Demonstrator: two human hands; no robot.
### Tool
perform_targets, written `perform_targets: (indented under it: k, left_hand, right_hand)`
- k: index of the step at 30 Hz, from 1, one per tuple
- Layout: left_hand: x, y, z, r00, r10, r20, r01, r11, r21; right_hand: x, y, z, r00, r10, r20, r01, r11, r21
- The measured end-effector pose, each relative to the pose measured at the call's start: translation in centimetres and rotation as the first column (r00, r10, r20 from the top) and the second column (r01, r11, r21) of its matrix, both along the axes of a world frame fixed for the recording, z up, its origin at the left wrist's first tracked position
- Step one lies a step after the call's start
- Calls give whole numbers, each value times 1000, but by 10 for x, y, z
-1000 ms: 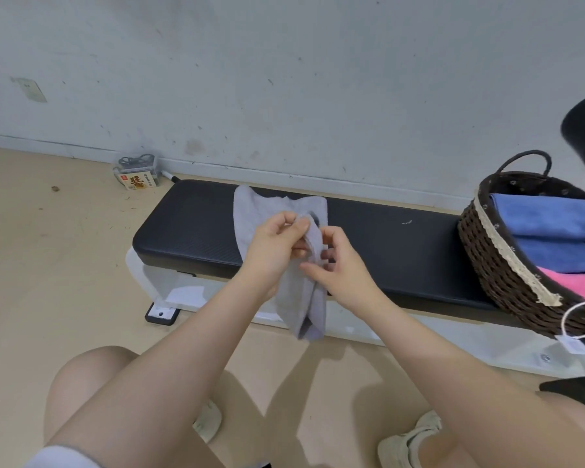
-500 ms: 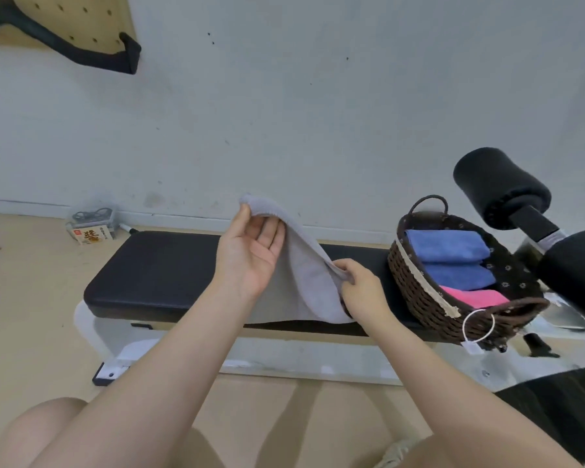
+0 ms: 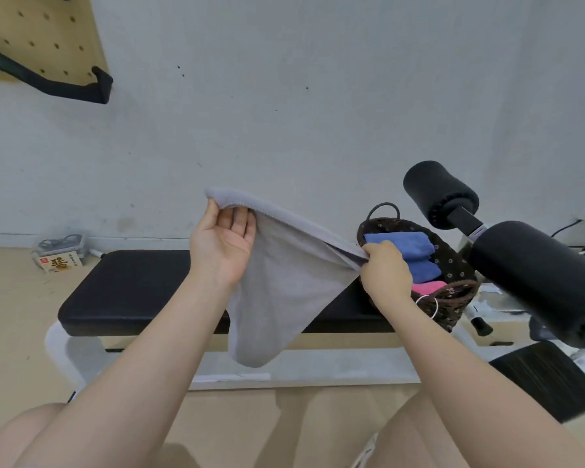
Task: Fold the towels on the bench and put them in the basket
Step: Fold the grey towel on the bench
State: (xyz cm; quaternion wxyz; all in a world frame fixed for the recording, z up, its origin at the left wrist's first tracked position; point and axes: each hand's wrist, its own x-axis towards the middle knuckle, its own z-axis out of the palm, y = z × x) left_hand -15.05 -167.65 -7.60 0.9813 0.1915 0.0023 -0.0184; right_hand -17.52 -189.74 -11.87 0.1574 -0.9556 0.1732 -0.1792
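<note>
You are holding the soft grey towel [image 3: 281, 292] up in the air above the long black padded bench [image 3: 139, 292], with your left hand [image 3: 222, 248] pinching one top corner and your right hand [image 3: 385, 270] pinching the other, right beside the dark woven basket [image 3: 453, 298]. A moment ago the towel was bunched up small between your hands, and now you are pulling it wide open. I think you are getting it flat for folding, while folded blue towels [image 3: 407, 244] and a pink towel [image 3: 428, 286] are already sitting in the basket
</note>
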Motion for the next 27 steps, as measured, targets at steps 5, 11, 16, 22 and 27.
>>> perform_targets:
  k: [5,11,16,22,27]
  left_hand:
    - [12,18,-1,994,108,-33,-107,994,29]
    - [40,25,6,962,267,-54,-224,890,398]
    - [84,27,16,905,426,18,-380,787,486]
    - [148,25,17,914,401,65,-378,780,499]
    - [167,34,13,898,408,165,-413,653,635]
  right_hand:
    - [1,-6,16,972,-67,224,-14,939,343]
    - [36,1,52,915,-275,295,-205,314,927]
    - [82,10,84,928,-219,300,-279,123,952]
    - [149,7,76,927,-235,294,-260,163,952]
    - [165,2,78,893,-301,334,-340,33,940]
